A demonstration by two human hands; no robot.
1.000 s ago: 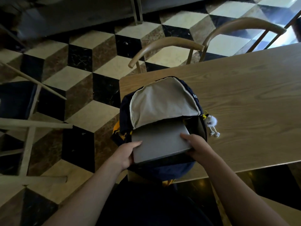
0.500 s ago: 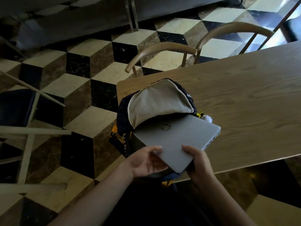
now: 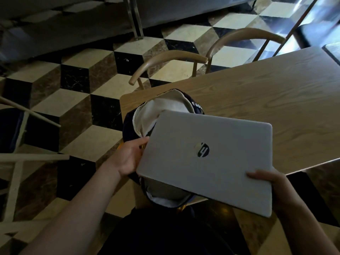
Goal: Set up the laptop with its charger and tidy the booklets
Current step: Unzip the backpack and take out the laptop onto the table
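- You are holding the closed silver laptop with the round dark logo on its lid (image 3: 207,159) in the air, above the open navy backpack with the pale beige lining (image 3: 161,111) and the near corner of the light wooden table (image 3: 266,100).
- Your left hand (image 3: 128,159) is gripping the laptop's left edge, thumb lying along that edge and fingers hidden beneath the shell.
- Your right hand (image 3: 270,183) is gripping the near right corner, thumb pressing flat on the lid, the other fingers tucked underneath.
- The laptop is spanning between both hands, lid up and tilting slightly, its far left corner overlapping the backpack's opening.
- Two curved wooden chair backs (image 3: 184,59) are standing beyond the table on the chequered tiled floor (image 3: 73,100).
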